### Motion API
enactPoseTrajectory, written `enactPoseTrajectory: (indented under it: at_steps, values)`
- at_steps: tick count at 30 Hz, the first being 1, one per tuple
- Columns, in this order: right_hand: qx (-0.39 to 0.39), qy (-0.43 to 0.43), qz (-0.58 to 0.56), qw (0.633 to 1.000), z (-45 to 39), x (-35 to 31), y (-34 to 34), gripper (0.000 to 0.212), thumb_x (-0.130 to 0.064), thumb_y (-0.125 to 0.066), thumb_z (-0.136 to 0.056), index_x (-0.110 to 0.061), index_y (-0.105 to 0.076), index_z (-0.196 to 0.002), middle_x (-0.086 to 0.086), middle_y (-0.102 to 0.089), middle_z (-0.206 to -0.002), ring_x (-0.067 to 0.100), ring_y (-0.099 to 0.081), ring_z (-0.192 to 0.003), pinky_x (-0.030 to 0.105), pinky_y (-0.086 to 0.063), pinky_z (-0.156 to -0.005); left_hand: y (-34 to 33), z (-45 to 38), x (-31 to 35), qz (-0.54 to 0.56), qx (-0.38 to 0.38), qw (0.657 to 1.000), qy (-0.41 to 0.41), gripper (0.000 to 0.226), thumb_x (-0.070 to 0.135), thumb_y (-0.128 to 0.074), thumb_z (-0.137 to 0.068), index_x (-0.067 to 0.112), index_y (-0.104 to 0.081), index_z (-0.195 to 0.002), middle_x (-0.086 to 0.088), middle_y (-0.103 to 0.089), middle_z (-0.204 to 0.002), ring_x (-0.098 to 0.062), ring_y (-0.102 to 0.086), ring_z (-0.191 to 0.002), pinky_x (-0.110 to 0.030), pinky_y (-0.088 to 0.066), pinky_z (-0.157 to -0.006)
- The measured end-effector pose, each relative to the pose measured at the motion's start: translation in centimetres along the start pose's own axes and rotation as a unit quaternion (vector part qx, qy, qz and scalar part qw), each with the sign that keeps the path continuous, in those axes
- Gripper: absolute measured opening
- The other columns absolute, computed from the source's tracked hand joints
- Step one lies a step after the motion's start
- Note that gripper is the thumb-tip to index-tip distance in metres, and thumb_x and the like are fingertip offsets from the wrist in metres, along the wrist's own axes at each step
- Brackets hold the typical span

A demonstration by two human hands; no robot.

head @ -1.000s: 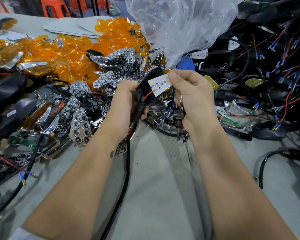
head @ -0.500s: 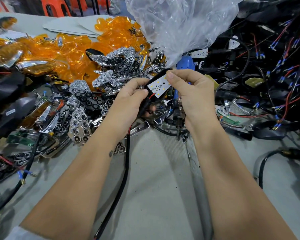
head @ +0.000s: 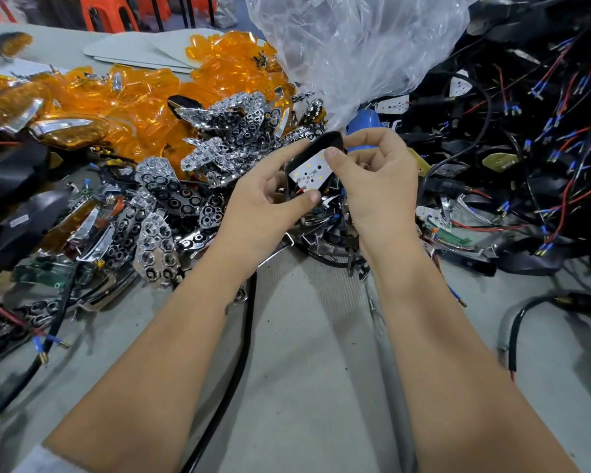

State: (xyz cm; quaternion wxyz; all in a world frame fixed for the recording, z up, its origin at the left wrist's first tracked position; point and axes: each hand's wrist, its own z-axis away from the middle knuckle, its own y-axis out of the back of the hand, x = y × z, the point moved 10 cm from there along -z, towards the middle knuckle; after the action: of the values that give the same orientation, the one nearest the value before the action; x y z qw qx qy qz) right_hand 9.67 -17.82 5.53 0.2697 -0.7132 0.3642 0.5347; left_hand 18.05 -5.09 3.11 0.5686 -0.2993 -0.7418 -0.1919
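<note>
- We see the left hand [head: 267, 199] has opened out of the fist it made a second ago: its thumb now lies along the lower edge of the LED board [head: 309, 172], its forefinger along the top of the black housing [head: 325, 143], so it holds the housing between them
- The right hand [head: 379, 186] pinches the board at its 2 o'clock corner, thumb on the white face, the other fingers curled behind
- The board, earlier tipped up clear of the housing, now lies flatter against it, just towards 12 o'clock from the middle of our view, above the bench [head: 304, 336]
- The black cable [head: 244, 336] hangs from the hands towards 6 o'clock, as before
- Small dark print sits mid-board; we cannot read it
- Orange lenses [head: 133, 97] lie at 10 o'clock, the plastic bag [head: 348, 52] at 12, wire harnesses [head: 526, 131] at 2
- A white label [head: 17, 221] at 9 o'clock is too small to read
</note>
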Motion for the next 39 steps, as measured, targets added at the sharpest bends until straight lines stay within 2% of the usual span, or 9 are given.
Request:
enactPoseTrajectory:
  at_steps: [4, 9, 11, 13, 17, 21, 25, 34, 39]
  values:
    - [0.019, -0.064, -0.057, 0.996, 0.1, 0.3, 0.4, 0.019, -0.033, -0.055, -0.087, -0.017, -0.06, -0.079, -0.002, -0.051, -0.067, 0.005, -0.044, -0.054, 0.016, -0.039, -0.054, 0.5, -0.1, -0.4, 0.014, 0.02, 1.0, 0.003, 0.058, -0.01, -0.065, -0.088, 0.029, -0.055, -0.13, -0.002, -0.071, -0.099, 0.001, -0.063, -0.068, -0.012, -0.048, -0.059]
    - [0.028, -0.063, -0.066, 0.995, -0.1, -0.3, 1.1, 0.027, -0.01, -0.04, -0.066, -0.019, -0.063, -0.078, -0.001, -0.052, -0.074, 0.001, -0.049, -0.06, 0.015, -0.041, -0.06, 2.0, -0.5, -1.9, 0.038, 0.066, 0.995, 0.063, 0.048, 0.003, -0.064, -0.093, 0.024, -0.057, -0.135, 0.012, -0.068, -0.077, -0.004, -0.055, -0.055, -0.017, -0.044, -0.048]
    - [0.034, -0.052, -0.099, 0.993, -0.1, -0.5, 1.1, 0.028, 0.0, -0.042, -0.074, -0.019, -0.061, -0.082, -0.002, -0.051, -0.077, 0.0, -0.05, -0.06, 0.012, -0.041, -0.06, 2.7, -0.6, -2.4, 0.041, 0.089, 0.992, 0.083, 0.044, 0.006, -0.063, -0.094, 0.022, -0.058, -0.135, 0.01, -0.063, -0.077, -0.005, -0.053, -0.053, -0.017, -0.042, -0.045]
    - [0.033, -0.04, -0.11, 0.993, -0.4, -0.5, 0.9, 0.034, 0.01, -0.05, -0.082, -0.021, -0.058, -0.093, -0.002, -0.054, -0.085, 0.008, -0.053, -0.074, 0.021, -0.044, -0.071, 2.9, -0.5, -2.7, 0.036, 0.099, 0.99, 0.092, 0.04, 0.008, -0.063, -0.095, 0.02, -0.059, -0.132, 0.008, -0.061, -0.077, -0.005, -0.052, -0.052, -0.017, -0.041, -0.043]
    - [0.02, -0.031, -0.155, 0.987, -0.6, -0.5, 0.5, 0.035, 0.009, -0.07, -0.084, -0.015, -0.057, -0.106, 0.009, -0.06, -0.102, 0.017, -0.055, -0.089, 0.022, -0.051, -0.081, 3.0, -0.4, -2.5, 0.025, 0.107, 0.99, 0.093, 0.028, 0.012, -0.062, -0.095, 0.029, -0.063, -0.117, 0.012, -0.061, -0.072, -0.004, -0.051, -0.05, -0.016, -0.04, -0.042]
    - [-0.004, -0.038, -0.19, 0.981, -0.6, -0.5, -0.1, 0.019, 0.005, -0.073, -0.083, -0.011, -0.063, -0.084, -0.001, -0.066, -0.073, 0.013, -0.062, -0.072, 0.021, -0.052, -0.072, 2.8, -0.3, -2.3, 0.017, 0.109, 0.99, 0.091, 0.022, 0.012, -0.062, -0.096, 0.031, -0.064, -0.107, 0.009, -0.057, -0.07, -0.004, -0.05, -0.047, -0.016, -0.038, -0.041]
    - [-0.025, -0.054, -0.206, 0.977, -0.4, -0.2, -0.8, 0.014, 0.001, -0.067, -0.089, -0.009, -0.064, -0.081, 0.001, -0.067, -0.072, 0.015, -0.063, -0.073, 0.031, -0.055, -0.076, 2.1, -0.3, -1.9, 0.012, 0.088, 0.991, 0.1, 0.025, 0.009, -0.057, -0.096, 0.028, -0.067, -0.109, 0.008, -0.062, -0.072, -0.007, -0.052, -0.049, -0.018, -0.04, -0.042]
    - [-0.04, -0.019, -0.087, 0.995, -0.3, -0.5, -0.7, 0.011, -0.009, -0.071, -0.09, -0.016, -0.069, -0.081, -0.014, -0.063, -0.059, -0.003, -0.052, -0.055, 0.012, -0.043, -0.059, 0.5, -0.1, -2.6, 0.12, 0.051, 0.979, 0.159, 0.031, 0.035, -0.035, -0.105, 0.027, -0.064, -0.1, 0.01, -0.071, -0.066, -0.013, -0.058, -0.051, -0.024, -0.044, -0.048]
    - [-0.059, 0.021, 0.004, 0.998, -0.1, -1.0, -1.1, 0.018, -0.013, -0.072, -0.09, -0.023, -0.068, -0.076, -0.012, -0.06, -0.064, -0.003, -0.049, -0.058, 0.014, -0.043, -0.062, 0.3, 0.1, -2.5, 0.114, 0.03, 0.982, 0.149, 0.039, 0.039, -0.027, -0.107, 0.033, -0.065, -0.1, 0.011, -0.073, -0.069, -0.01, -0.058, -0.052, -0.021, -0.045, -0.047]
